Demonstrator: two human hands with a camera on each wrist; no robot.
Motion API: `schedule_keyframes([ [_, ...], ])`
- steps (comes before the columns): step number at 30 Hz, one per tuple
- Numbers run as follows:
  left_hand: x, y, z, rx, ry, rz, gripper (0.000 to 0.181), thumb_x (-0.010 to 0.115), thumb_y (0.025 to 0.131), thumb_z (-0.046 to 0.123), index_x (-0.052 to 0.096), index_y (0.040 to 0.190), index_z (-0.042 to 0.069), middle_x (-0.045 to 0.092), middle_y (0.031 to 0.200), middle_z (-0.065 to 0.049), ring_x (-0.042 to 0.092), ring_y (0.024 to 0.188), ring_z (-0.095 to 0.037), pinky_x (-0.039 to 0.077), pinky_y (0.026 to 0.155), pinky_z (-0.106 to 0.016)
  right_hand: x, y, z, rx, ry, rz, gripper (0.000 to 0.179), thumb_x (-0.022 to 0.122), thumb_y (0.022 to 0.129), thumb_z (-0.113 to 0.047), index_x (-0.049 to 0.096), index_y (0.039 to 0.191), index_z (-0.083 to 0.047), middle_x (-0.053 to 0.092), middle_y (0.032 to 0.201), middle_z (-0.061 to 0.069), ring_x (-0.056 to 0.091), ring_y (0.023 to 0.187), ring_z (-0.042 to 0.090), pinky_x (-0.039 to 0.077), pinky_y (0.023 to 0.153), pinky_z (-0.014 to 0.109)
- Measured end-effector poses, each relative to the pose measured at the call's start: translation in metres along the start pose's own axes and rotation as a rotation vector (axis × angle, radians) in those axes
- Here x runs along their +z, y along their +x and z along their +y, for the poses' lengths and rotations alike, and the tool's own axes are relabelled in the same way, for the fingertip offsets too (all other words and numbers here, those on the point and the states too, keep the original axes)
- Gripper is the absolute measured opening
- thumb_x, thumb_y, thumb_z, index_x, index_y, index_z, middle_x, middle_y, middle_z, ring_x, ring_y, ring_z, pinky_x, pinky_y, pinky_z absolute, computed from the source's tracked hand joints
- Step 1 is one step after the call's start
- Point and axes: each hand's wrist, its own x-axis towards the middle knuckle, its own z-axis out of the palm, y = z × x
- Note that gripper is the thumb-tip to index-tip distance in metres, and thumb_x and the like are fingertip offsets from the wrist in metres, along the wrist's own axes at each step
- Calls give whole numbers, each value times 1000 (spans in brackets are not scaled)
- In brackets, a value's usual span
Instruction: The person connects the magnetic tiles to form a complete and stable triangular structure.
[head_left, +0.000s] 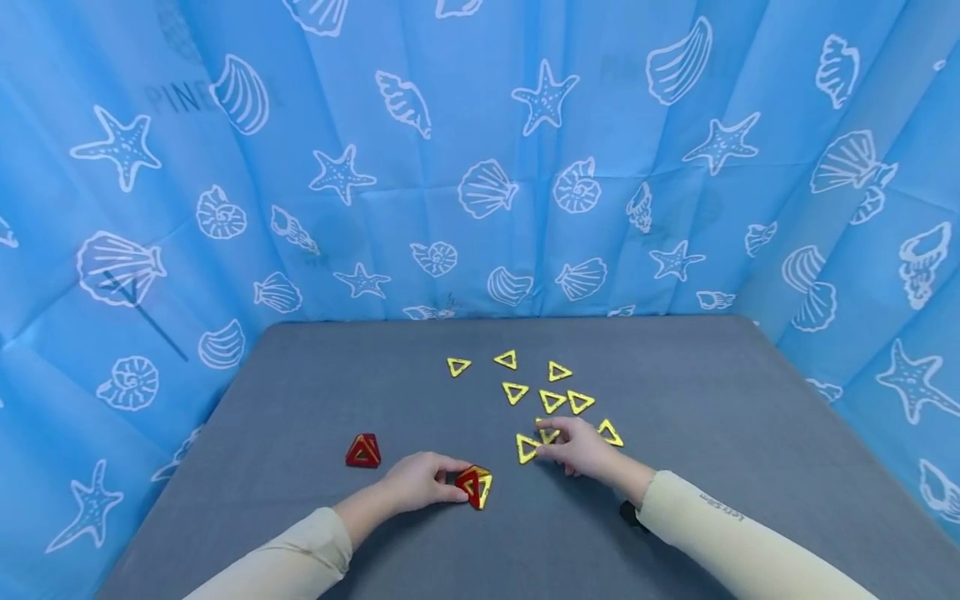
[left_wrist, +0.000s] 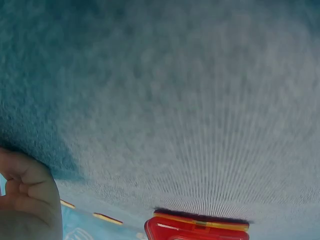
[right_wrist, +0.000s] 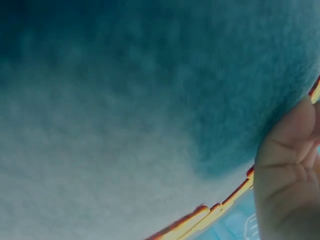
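Observation:
My left hand (head_left: 423, 483) grips a small cluster of magnetic triangle tiles, a red one (head_left: 468, 486) leaning against yellow ones (head_left: 485, 490), with thumb and index finger at its left side. Toward the right, my right hand (head_left: 581, 446) is low over the yellow triangle tiles, thumb and index finger spread apart. Its thumb tip is right at the edge of a flat yellow tile (head_left: 527, 448); the index finger overlaps another tile (head_left: 549, 433). In the right wrist view the thumb (right_wrist: 287, 160) hides part of the tiles.
A red pyramid of tiles (head_left: 363, 451) stands left of my left hand, also low in the left wrist view. Several loose yellow triangle tiles (head_left: 514, 392) lie beyond my right hand on the grey table (head_left: 337, 383). A blue shell-patterned curtain (head_left: 480, 250) hangs behind.

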Motion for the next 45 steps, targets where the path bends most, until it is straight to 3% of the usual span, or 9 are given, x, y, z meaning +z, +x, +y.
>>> schedule_keyframes([
  [7,-3,2,2,30,-4,-51,49,76,85,32,65,128,11,52,71,7,44,61,-7,32,57,-25,-3,13,4,-128,-189,-72,51,72,89,-14,55,133,5,43,63,-1,39,54,11,35,51,26],
  [14,-5,5,5,62,26,-61,51,78,83,31,65,127,9,50,76,5,44,66,-9,34,60,-27,0,26,-1,-93,-317,-107,50,76,85,-15,61,131,-4,61,92,3,42,68,14,36,61,30],
  [16,-5,6,4,62,35,-57,50,79,83,31,66,126,10,50,77,5,44,67,-9,34,60,-27,0,29,-2,-79,-342,-119,49,77,84,-15,63,130,-6,62,93,2,43,68,14,37,62,30],
  [21,-6,7,3,84,55,-52,52,79,82,32,66,127,10,48,78,5,43,68,-9,34,61,-26,0,34,-4,-51,-372,-136,46,77,84,-12,65,128,-8,49,73,2,40,62,14,33,57,29],
  [24,-8,8,5,98,52,-51,52,79,82,31,65,128,11,48,79,5,43,68,-8,34,61,-26,-1,36,-6,-32,-375,-137,46,77,84,-11,65,128,-8,50,75,0,40,63,15,33,58,29],
  [28,-7,9,6,67,54,-53,51,79,82,30,65,128,13,48,79,5,43,70,-8,34,62,-26,-2,36,-8,-16,-371,-148,45,77,84,-11,65,127,-7,56,85,-1,42,69,15,35,61,30],
  [32,-5,7,7,44,57,-49,50,79,82,29,66,127,12,48,79,4,43,70,-9,34,62,-27,0,35,-6,-57,-388,-124,42,78,82,-10,66,121,-4,60,92,1,45,72,15,38,65,32],
  [38,-4,5,8,32,57,-32,48,79,83,27,67,125,9,48,81,4,42,72,-11,34,64,-29,6,31,-5,-102,-418,-39,36,82,77,-9,63,107,-5,55,85,1,48,73,15,41,66,35],
  [45,-4,6,7,27,65,-24,49,80,82,29,67,126,10,48,79,4,42,70,-10,33,62,-28,9,25,-8,-111,-319,-63,28,78,80,-2,59,101,-5,53,80,2,47,68,15,40,63,33],
])
